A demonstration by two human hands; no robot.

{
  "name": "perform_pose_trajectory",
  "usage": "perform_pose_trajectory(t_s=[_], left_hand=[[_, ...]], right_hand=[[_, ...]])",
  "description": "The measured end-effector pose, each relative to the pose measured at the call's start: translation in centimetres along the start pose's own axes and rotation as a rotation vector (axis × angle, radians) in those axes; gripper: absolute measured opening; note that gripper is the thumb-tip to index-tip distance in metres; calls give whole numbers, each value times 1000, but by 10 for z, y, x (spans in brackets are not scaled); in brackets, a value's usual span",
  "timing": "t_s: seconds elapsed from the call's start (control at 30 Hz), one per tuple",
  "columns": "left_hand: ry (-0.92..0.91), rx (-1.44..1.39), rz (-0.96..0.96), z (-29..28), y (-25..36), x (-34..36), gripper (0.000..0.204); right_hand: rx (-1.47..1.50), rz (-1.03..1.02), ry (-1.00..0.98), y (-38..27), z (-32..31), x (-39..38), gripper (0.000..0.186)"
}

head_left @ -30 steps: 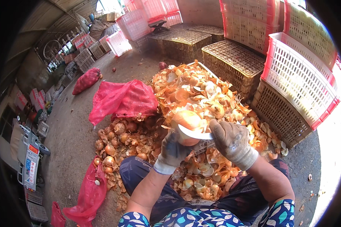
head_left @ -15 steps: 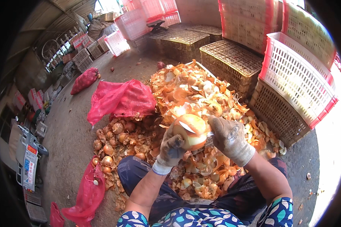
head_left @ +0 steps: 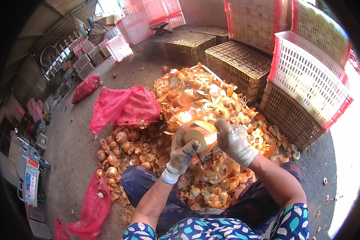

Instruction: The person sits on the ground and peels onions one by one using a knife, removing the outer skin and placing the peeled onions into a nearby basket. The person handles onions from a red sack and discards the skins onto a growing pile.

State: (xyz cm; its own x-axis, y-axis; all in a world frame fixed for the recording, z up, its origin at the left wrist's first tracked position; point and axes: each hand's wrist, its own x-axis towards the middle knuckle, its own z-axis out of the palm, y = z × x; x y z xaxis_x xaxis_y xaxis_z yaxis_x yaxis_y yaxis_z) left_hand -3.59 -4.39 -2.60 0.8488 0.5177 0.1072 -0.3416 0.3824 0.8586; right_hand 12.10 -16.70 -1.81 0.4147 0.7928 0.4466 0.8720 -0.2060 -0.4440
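a concrete floor [head_left: 72,160] spreads under a sloping roof [head_left: 48,20]. the left hand [head_left: 180,156] has its fingers clamped on a large onion [head_left: 206,140], over the peel heap [head_left: 204,96]; the right hand [head_left: 236,142] has fingers curled close beside it, their grip hidden, so i cannot tell what they hold. the smooth, bared side could make the onion slip. it looks pale there, orange above. vented crates [head_left: 240,58] line the floor's far right edge.

Onion [head_left: 205,138] partly hidden, sleeves [head_left: 294,222] cut off
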Motion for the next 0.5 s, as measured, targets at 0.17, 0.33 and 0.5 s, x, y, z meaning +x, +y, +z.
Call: perform_pose_trajectory(t_s=[0.17,0.33,0.5], left_hand=[[-471,192,-56,25,1,-11,80],[-203,-263,-171,3,12,1,69],[-242,-256,-119,-16,16,9,66]], right_hand=[[-157,134,-360,28,28,7,32],[237,225,-146,27,-3,12,23],[105,-299,196,8,-35,10,11]])
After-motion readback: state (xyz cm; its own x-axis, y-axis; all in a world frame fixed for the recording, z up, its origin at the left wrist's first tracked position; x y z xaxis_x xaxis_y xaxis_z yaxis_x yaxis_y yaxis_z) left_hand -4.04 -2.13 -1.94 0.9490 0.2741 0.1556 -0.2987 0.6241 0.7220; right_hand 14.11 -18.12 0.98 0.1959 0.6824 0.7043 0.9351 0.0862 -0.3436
